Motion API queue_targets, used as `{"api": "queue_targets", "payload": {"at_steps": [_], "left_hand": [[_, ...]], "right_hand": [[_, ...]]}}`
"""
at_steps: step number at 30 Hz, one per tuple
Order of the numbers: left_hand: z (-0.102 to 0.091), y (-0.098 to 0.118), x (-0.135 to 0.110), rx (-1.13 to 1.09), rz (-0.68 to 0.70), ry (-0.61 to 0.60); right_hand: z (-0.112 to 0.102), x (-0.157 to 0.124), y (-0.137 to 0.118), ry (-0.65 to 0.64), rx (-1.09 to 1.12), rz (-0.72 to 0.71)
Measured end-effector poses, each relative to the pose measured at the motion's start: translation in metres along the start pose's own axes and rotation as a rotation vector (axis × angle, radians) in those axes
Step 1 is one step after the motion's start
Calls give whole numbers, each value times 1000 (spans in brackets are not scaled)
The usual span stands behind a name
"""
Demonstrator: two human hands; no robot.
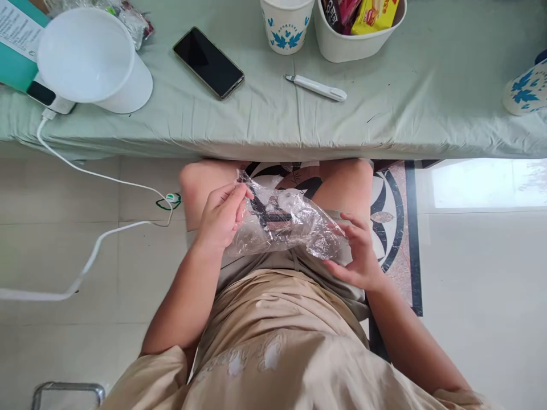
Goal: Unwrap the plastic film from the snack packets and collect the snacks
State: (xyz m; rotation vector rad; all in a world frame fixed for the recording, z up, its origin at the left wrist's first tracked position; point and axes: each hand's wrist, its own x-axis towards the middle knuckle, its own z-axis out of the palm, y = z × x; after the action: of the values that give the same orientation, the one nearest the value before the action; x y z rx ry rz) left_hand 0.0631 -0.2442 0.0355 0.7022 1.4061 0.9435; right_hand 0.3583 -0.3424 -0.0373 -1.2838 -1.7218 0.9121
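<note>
Over the lap, the left hand (222, 219) pinches the clear plastic bag (294, 228) at its upper edge, thumb and fingers (236, 196) pressed together on the film. The right hand (361, 256) holds the bag's other end, fingers loosely curled around it. A dark object (273, 217) sits inside, between the two grips. The film looks thin, so a hard tug could tear it and spill the contents onto the floor (478, 273). Beyond the fingers, a white pen (316, 87) and a smartphone (208, 62) lie on the counter (405, 114).

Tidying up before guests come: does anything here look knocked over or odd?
The white cup lies on its side near the left edge of the table; a white cable hangs off there and trails across the floor.
</note>
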Motion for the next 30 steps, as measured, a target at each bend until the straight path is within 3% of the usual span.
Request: {"api": "queue_targets", "payload": {"at_steps": [3,8,13,17,21,26,28,30], "left_hand": [[1,-3,6,16,-37,-3],[0,-6,15,76,-3,-84],[-12,-1,21,175,70,-100],[-20,5,23,157,58,-140],[-15,12,26,-38,-22,-84],[-13,17,37,-287,-138,43],[-21,13,40,-304,-149,29],[-33,5,38,-274,-160,-82]], "right_hand": [[10,3,-2,55,-96,-87],[8,16,-21,181,-78,161],[-2,32,-29,358,309,472],[-5,46,-26,404,653,608],[-4,57,-21,401,863,606],[8,56,-23,213,750,593],[11,55,-24,245,724,608],[13,56,-24,337,729,612]]}}
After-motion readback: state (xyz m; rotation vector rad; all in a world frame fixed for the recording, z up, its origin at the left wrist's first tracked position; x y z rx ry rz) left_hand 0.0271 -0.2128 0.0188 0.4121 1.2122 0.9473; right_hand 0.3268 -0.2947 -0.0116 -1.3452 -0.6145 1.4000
